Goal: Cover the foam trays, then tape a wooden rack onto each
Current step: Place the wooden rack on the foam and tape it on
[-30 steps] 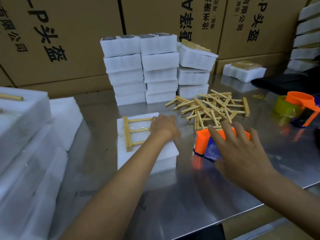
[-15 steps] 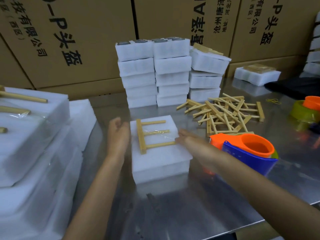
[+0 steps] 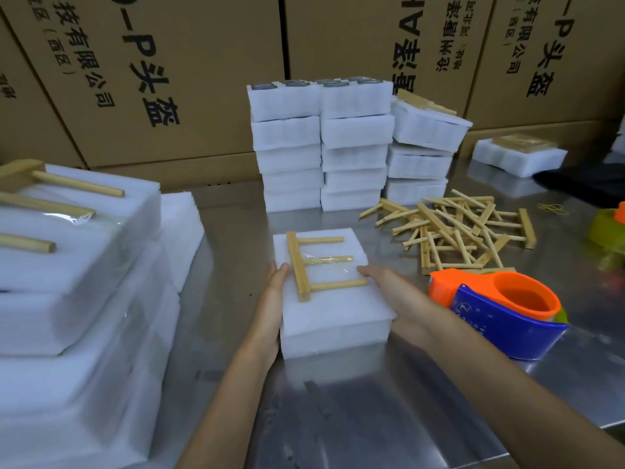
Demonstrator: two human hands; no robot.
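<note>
A covered white foam tray [image 3: 333, 309] sits on the brushed steel table [image 3: 338, 418], near the middle, with a three-pronged pale wooden rack [image 3: 313, 267] lying on its lid under a strip of clear tape [image 3: 333, 262] across the middle prong. The left hand [image 3: 275, 296] presses flat against the tray's left side, fingers straight, fingertips reaching the top edge. The right hand [image 3: 389, 292] lies along the right side with its fingers stretched onto the lid by the rack's prong ends; its thumb and palm side are hidden behind the foam, so whether it truly grasps the tray cannot be told.

Just right of the tray stands an orange and blue tape dispenser [image 3: 497, 309]. Behind it lies a loose heap of wooden racks [image 3: 453, 231], too tangled to count. Stacks of white foam trays [image 3: 321, 147] stand at the back against printed cardboard boxes [image 3: 169, 79]. At the left, blurred and cut off by the frame edge, rises a pile of finished foam trays [image 3: 74, 265] with racks taped on top. A yellow-green tape roll [image 3: 605, 228] is cropped at the right edge.
</note>
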